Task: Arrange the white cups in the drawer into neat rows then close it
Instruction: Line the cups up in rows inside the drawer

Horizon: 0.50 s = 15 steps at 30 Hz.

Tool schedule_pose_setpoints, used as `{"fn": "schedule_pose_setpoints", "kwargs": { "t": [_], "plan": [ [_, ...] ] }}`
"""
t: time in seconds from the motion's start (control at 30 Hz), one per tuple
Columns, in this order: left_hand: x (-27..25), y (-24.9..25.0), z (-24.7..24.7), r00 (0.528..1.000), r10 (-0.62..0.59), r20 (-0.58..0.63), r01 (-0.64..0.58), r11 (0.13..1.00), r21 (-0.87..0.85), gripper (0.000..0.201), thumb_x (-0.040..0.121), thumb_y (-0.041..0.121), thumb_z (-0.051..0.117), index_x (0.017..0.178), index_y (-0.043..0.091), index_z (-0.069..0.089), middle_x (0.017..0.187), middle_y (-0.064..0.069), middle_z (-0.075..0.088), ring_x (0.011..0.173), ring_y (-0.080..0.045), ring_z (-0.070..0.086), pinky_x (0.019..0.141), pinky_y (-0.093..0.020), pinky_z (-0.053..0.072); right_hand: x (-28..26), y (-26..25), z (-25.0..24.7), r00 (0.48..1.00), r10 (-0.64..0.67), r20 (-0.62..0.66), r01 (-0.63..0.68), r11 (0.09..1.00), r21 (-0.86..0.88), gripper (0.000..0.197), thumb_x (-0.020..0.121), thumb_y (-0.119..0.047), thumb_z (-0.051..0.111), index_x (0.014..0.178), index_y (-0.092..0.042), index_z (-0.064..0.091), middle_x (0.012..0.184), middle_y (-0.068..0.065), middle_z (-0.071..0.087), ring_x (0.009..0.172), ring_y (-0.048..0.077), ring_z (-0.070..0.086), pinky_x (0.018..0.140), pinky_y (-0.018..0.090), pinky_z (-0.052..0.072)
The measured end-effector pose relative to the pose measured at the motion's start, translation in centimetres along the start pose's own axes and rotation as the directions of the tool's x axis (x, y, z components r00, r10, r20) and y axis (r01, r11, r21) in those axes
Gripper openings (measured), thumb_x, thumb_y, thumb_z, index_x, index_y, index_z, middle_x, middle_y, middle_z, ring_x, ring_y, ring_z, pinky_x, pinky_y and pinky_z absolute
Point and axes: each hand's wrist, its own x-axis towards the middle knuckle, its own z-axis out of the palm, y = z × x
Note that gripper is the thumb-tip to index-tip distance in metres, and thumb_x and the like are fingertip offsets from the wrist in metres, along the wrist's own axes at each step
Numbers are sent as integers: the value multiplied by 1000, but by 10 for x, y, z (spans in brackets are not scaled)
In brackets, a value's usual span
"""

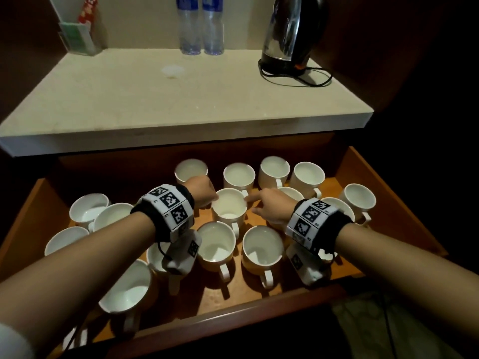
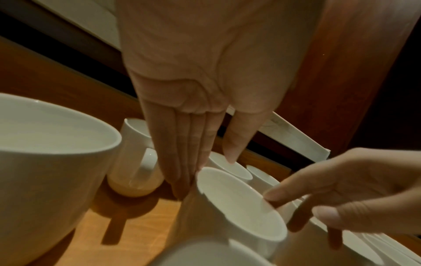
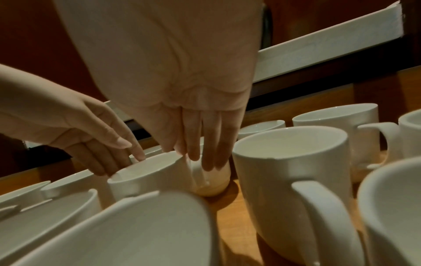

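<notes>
An open wooden drawer (image 1: pixel 261 310) holds several white cups standing upright in loose, uneven rows. Both my hands flank one cup (image 1: pixel 229 207) in the middle. My left hand (image 1: pixel 204 194) lays straight fingers (image 2: pixel 182 162) against this cup's (image 2: pixel 239 203) left side, thumb held above the rim. My right hand (image 1: pixel 268 207) touches the opposite side. In the right wrist view its fingers (image 3: pixel 196 144) point straight down along the cup (image 3: pixel 154 172), by the handle. Neither hand curls round the cup.
Other cups crowd close: two (image 1: pixel 216 246) (image 1: pixel 261 251) just in front, a back row (image 1: pixel 239 176), more at left (image 1: pixel 89 208) and right (image 1: pixel 360 199). Above is a pale countertop (image 1: pixel 155 99) with a kettle (image 1: pixel 290 32), two water bottles (image 1: pixel 199 24) and a packet holder (image 1: pixel 80 37).
</notes>
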Motion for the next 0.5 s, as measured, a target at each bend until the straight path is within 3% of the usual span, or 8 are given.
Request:
{"fn": "schedule_pose_setpoints", "kwargs": {
  "t": [0.17,0.3,0.4,0.5],
  "plan": [
    [0,3,-8,1000,-3,-24,2,1000,-15,26,90,23,58,98,1,69,91,-13,70,83,-25,67,80,-36,54,-6,11,-18,999,21,-28,-21,1000,-18,34,97,-18,49,130,-16,57,133,3,58,122,19,53,100,30,40],
    [-4,20,-11,993,99,-67,-105,991,-86,22,91,23,57,100,4,66,86,-10,67,67,-16,60,61,-29,51,-14,27,-32,986,105,-128,-103,994,24,28,96,-19,50,119,-13,65,122,6,65,114,22,59,96,31,43],
    [-5,37,-6,986,161,-45,-165,977,-136,24,91,19,57,107,2,63,91,-12,68,73,-19,64,77,-34,55,-23,40,-39,973,152,-171,-145,988,57,26,93,-19,53,113,-12,68,115,6,68,104,22,63,89,32,48],
    [-8,52,-3,977,207,-47,-211,970,-119,25,92,20,57,109,4,63,95,-12,69,76,-18,65,79,-33,55,-35,49,-49,967,180,-180,-171,983,64,26,92,-20,54,112,-10,68,112,6,69,101,22,63,84,30,49]
  ]
}}
